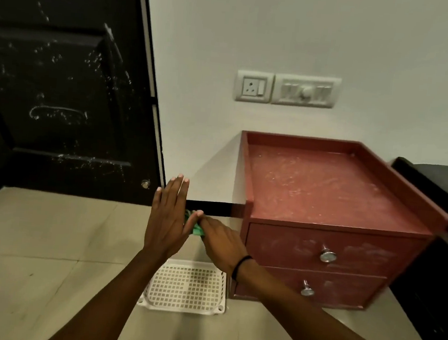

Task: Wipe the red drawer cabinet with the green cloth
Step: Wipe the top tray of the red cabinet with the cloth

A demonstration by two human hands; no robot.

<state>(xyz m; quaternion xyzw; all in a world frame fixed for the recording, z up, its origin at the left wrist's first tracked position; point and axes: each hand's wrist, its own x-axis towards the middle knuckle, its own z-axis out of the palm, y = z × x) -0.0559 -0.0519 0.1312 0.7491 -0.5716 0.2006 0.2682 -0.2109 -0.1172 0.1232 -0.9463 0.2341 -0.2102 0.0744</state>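
Presently: green cloth (197, 231) bunched at mid-frame between the two grips, left of the red drawer cabinet (322, 205) and clear of it. Left grip (168, 219) flat, fingers straight. Right grip (221, 247) against the cloth, fingers hidden, so curl unclear. Best to gather the cloth firmly first, then take the smeared top in long overlapping strokes.

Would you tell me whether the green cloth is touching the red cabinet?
Apart. The head view shows the green cloth held between the left hand and right hand, and the right hand lies between it and the red cabinet.
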